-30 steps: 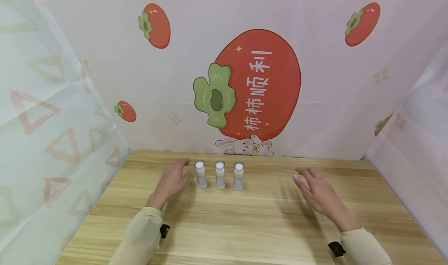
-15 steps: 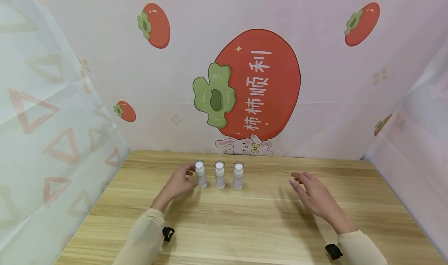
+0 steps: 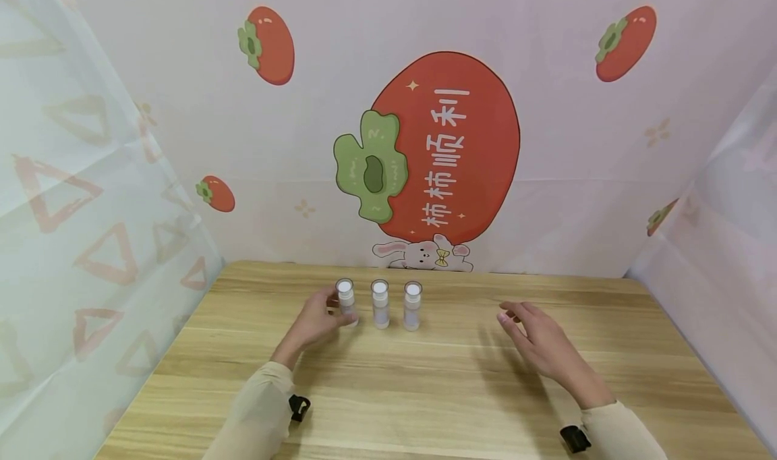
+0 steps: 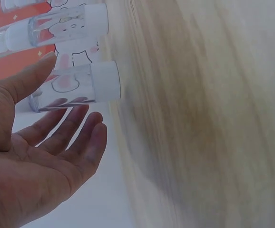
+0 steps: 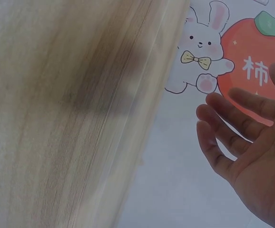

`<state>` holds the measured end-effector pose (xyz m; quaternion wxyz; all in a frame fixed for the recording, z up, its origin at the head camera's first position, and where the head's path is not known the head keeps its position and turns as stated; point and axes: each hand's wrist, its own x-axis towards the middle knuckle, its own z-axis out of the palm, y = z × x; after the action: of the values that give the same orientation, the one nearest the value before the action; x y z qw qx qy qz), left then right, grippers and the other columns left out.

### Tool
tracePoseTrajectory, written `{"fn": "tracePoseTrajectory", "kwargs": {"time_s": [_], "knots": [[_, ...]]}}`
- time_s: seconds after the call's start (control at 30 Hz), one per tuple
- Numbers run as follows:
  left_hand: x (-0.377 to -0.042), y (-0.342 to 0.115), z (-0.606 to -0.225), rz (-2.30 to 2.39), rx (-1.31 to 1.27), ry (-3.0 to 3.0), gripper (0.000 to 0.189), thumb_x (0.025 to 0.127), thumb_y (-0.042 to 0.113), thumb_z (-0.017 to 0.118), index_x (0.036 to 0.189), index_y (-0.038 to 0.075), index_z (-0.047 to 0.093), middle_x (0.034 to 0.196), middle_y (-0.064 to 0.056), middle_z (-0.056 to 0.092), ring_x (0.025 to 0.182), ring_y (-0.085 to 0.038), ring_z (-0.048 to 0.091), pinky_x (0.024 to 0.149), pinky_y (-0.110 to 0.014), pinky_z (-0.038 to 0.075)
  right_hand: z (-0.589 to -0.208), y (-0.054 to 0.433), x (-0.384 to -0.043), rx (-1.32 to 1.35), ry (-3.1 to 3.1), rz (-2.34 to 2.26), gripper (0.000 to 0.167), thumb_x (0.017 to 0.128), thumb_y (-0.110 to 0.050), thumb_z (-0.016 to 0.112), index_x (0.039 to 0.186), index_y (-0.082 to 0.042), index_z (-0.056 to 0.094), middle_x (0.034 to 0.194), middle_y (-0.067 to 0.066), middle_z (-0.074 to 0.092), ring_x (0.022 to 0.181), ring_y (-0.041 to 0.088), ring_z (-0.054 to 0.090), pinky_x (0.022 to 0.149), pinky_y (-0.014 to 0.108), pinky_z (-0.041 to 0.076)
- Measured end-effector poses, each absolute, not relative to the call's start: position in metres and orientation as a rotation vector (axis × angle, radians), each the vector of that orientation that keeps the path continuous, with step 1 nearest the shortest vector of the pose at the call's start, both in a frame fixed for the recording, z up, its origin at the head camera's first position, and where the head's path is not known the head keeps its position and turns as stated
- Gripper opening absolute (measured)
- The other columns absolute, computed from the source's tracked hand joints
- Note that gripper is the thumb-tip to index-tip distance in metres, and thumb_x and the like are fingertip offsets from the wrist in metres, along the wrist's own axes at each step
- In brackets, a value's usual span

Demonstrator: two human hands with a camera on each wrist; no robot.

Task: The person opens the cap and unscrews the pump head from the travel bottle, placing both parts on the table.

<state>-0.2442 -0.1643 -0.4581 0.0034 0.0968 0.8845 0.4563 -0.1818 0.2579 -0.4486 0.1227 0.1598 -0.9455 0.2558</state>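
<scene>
Three small clear bottles with white collars and white bases stand upright in a row on the wooden table: a left bottle [image 3: 347,299], a middle bottle [image 3: 380,303] and a right bottle [image 3: 412,306]. My left hand [image 3: 318,320] is at the left bottle, thumb in front of it and fingers behind its far left side. In the left wrist view, the thumb overlaps the upper part of that bottle [image 4: 106,81], while the loosely bent fingers [image 4: 95,142] spread beside it. Well right of the row, my right hand [image 3: 539,338] hovers over the table holding nothing, fingers relaxed.
The wooden table [image 3: 419,392] meets a back sheet [image 3: 564,224] printed with persimmons and a rabbit. Patterned sheets [image 3: 79,264] also close off both sides. Each sleeve has a black wrist mount [image 3: 573,438] beside it.
My left hand has moved right to the left bottle, its thumb passing in front of it. The right hand has drifted slightly left and nearer. The bottles stay in place.
</scene>
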Motion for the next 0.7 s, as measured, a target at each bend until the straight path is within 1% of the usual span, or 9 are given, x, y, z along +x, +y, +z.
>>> {"fn": "tracePoseTrajectory", "kwargs": {"time_s": [0.3, 0.53, 0.7], "knots": [[-0.2456, -0.1591, -0.4624, 1.492, 0.253, 2.758, 0.030, 0.085, 0.008, 0.082, 0.110, 0.002, 0.068, 0.109, -0.013, 0.070, 0.102, -0.030, 0.064, 0.089, -0.050, 0.052, -0.4483, 0.2547, -0.1803, 0.463, -2.768, 0.763, 0.043, 0.109, -0.034, 0.048, 0.132, 0.000, 0.062, 0.114, 0.010, 0.066, 0.105, 0.033, 0.063, 0.084, 0.054, 0.051], [-0.2460, -0.1561, -0.4630, 1.510, 0.215, 2.746, 0.020, 0.086, 0.006, 0.080, 0.102, 0.002, 0.068, 0.102, -0.012, 0.070, 0.096, -0.027, 0.065, 0.084, -0.044, 0.054, -0.4487, 0.2537, -0.1800, 0.458, -2.777, 0.781, 0.043, 0.109, -0.035, 0.048, 0.133, -0.002, 0.062, 0.111, 0.006, 0.066, 0.104, 0.032, 0.064, 0.084, 0.052, 0.051], [-0.2452, -0.1555, -0.4615, 1.501, 0.205, 2.764, 0.020, 0.086, 0.007, 0.080, 0.102, 0.001, 0.069, 0.101, -0.012, 0.071, 0.095, -0.027, 0.065, 0.083, -0.043, 0.054, -0.4487, 0.2530, -0.1795, 0.464, -2.773, 0.787, 0.041, 0.109, -0.035, 0.048, 0.132, -0.003, 0.062, 0.110, 0.006, 0.066, 0.104, 0.031, 0.064, 0.084, 0.051, 0.051]]}}
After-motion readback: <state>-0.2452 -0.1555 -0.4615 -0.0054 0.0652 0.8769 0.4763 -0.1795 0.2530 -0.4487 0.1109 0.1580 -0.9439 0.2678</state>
